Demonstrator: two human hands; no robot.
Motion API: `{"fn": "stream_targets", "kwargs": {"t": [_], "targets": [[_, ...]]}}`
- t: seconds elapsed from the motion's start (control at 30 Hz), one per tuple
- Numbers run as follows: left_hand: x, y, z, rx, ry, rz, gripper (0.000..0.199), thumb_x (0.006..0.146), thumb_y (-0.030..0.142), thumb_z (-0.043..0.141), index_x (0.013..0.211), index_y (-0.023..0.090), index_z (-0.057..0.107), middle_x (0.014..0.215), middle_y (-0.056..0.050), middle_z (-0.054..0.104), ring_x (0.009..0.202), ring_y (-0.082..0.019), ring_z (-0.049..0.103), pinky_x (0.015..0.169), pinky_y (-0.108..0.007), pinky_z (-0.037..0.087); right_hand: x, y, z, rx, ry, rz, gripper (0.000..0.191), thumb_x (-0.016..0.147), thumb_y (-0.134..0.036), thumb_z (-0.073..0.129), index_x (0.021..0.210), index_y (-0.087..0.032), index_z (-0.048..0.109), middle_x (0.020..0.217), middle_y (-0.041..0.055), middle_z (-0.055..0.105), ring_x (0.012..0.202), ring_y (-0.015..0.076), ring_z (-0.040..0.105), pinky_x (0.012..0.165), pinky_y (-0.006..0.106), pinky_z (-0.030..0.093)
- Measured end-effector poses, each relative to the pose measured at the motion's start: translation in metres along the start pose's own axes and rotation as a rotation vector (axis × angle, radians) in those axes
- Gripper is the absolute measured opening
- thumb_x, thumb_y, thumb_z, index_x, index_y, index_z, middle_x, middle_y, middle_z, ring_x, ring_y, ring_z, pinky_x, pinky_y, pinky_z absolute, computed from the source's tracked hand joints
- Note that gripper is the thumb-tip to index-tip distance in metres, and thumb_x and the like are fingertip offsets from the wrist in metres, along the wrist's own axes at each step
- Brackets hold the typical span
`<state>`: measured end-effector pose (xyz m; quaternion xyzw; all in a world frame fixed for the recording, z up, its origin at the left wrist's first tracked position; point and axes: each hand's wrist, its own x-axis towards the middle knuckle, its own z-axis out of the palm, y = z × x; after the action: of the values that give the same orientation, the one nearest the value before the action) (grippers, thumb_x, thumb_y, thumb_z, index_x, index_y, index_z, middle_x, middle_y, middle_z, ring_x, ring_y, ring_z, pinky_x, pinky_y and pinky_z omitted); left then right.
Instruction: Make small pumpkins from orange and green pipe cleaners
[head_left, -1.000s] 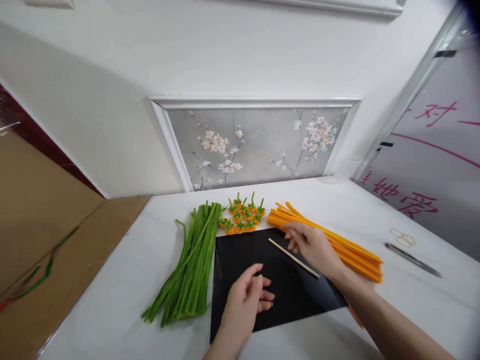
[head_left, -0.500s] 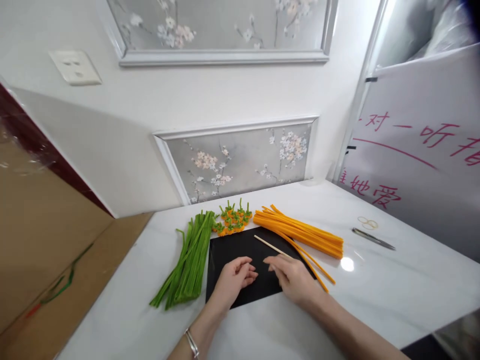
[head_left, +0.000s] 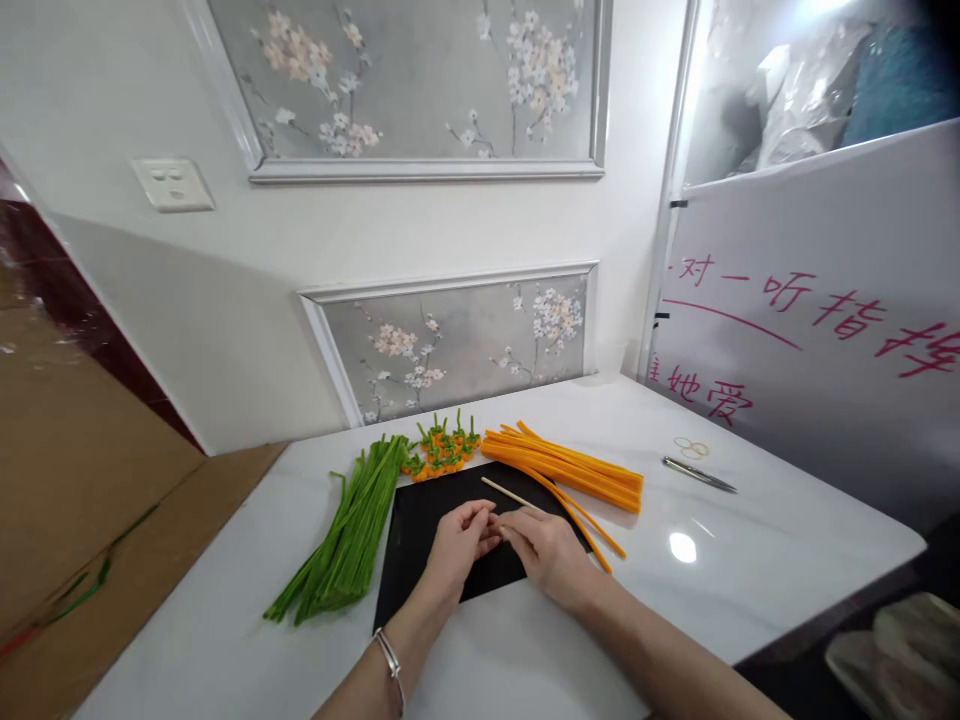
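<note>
Over the black mat [head_left: 412, 540], my left hand [head_left: 461, 540] has its fingers curled and pressed together. My right hand [head_left: 544, 550] meets it fingertip to fingertip, also closed; anything between the fingers is too small to make out. A thin pale stick [head_left: 504, 490] lies on the mat just beyond my right hand. To the left is a bundle of green fuzzy stems [head_left: 352, 535]. Several small orange and green pieces [head_left: 444, 455] stand behind the mat. At the right lies a bundle of orange fuzzy stems [head_left: 577, 470], with a few loose ones nearer my right hand.
On the white table [head_left: 795, 540], a pair of metal tweezers [head_left: 699, 474] and some thin rings [head_left: 691, 448] lie at the right. A white wall with floral panels rises behind. Brown cardboard [head_left: 82, 430] stands at the left; a board with red writing is at the right.
My hands have come together, and their fingertips now meet. The view has shifted, so the table's things appear further left.
</note>
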<state>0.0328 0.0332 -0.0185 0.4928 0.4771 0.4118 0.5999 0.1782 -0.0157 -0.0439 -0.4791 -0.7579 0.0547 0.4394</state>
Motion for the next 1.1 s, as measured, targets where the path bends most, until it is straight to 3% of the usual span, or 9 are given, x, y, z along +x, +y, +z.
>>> {"fn": "stream_targets", "kwargs": {"t": [0.13,0.27,0.43,0.6,0.7,0.9,1.1], "targets": [[-0.005,0.002,0.008,-0.045,-0.056,-0.022,0.012,0.083,0.019,0.067,0.091,0.011,0.070,0.079,-0.008,0.071,0.068,-0.013,0.067,0.071,-0.026,0.055,0.010,0.014,-0.013,-0.086,0.042,0.123,0.025,0.094,-0.018,0.047,0.087,-0.021,0.071,0.079,0.0038,0.071,0.072,0.0156,0.066,0.066,0.022,0.049],[-0.013,0.005,0.005,-0.105,-0.085,-0.035,0.015,0.082,0.023,0.069,0.092,0.013,0.071,0.081,-0.007,0.070,0.070,-0.013,0.066,0.073,-0.027,0.055,0.024,0.037,-0.032,-0.210,0.067,0.285,0.023,0.092,-0.018,0.049,0.085,-0.021,0.071,0.083,0.0037,0.072,0.074,0.0181,0.067,0.067,0.026,0.047],[-0.019,0.001,0.003,-0.158,-0.082,-0.032,0.019,0.082,0.030,0.070,0.093,0.015,0.071,0.082,-0.005,0.068,0.070,-0.011,0.064,0.072,-0.025,0.055,0.043,0.056,-0.044,-0.393,0.003,0.382,0.025,0.090,-0.015,0.050,0.078,-0.023,0.071,0.084,0.0025,0.071,0.074,0.0175,0.064,0.061,0.026,0.039],[-0.017,-0.009,0.000,-0.173,-0.045,-0.021,0.023,0.080,0.033,0.070,0.094,0.015,0.070,0.079,-0.004,0.066,0.067,-0.010,0.061,0.068,-0.023,0.053,0.044,0.058,-0.034,-0.586,-0.080,0.386,0.013,0.090,-0.023,0.059,0.085,-0.021,0.071,0.090,0.0057,0.071,0.089,0.0225,0.063,0.074,0.032,0.037],[-0.016,-0.013,-0.002,-0.184,-0.033,-0.025,0.024,0.080,0.033,0.070,0.095,0.015,0.070,0.079,-0.003,0.065,0.066,-0.009,0.061,0.067,-0.023,0.053,0.039,0.054,-0.028,-0.683,-0.132,0.373,0.016,0.088,-0.029,0.062,0.081,-0.018,0.071,0.090,0.0094,0.071,0.096,0.0267,0.061,0.082,0.037,0.035],[-0.018,-0.012,0.001,-0.170,-0.040,-0.009,0.026,0.076,0.034,0.073,0.091,0.014,0.071,0.075,-0.003,0.066,0.061,-0.009,0.059,0.063,-0.022,0.051,0.035,0.049,-0.025,-0.744,-0.208,0.383,0.021,0.089,-0.022,0.057,0.075,-0.015,0.072,0.087,0.0126,0.070,0.092,0.0278,0.063,0.082,0.039,0.036],[-0.019,-0.012,0.002,-0.172,-0.047,-0.004,0.020,0.078,0.030,0.072,0.090,0.013,0.072,0.073,-0.003,0.066,0.061,-0.009,0.060,0.061,-0.021,0.052,0.032,0.047,-0.033,-0.652,-0.221,0.359,0.022,0.090,-0.021,0.053,0.077,-0.015,0.069,0.088,0.0127,0.069,0.091,0.0269,0.063,0.079,0.036,0.040]]}}
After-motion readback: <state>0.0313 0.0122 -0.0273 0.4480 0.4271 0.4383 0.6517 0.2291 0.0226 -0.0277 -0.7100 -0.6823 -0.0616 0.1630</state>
